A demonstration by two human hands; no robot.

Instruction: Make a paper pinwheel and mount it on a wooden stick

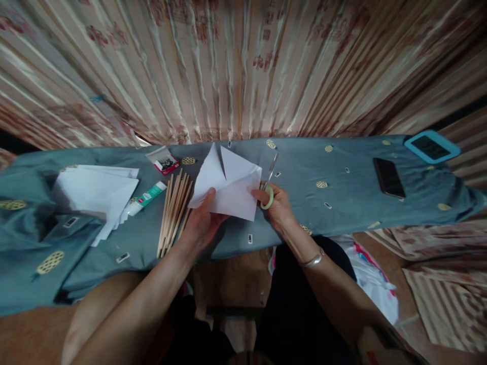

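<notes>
A square of white paper (238, 195), slit from its far edge toward the middle, is held up above the cloth. My left hand (203, 220) grips its near left side, thumb on top. My right hand (279, 205) is closed round scissors (269, 195) with pale green handles, their blades pointing up and away. The right thumb also lies against the paper's right edge. Left of the paper, a row of thin wooden sticks (173, 213) rests on the cloth.
The table has a grey-green pineapple-print cloth (304, 167). At left lie white paper sheets (102, 187), a glue tube (148, 196) and a small red-and-white box (163, 161). A phone (389, 177) and a blue-framed digital timer (431, 147) are at right. A pleated curtain (243, 71) hangs behind.
</notes>
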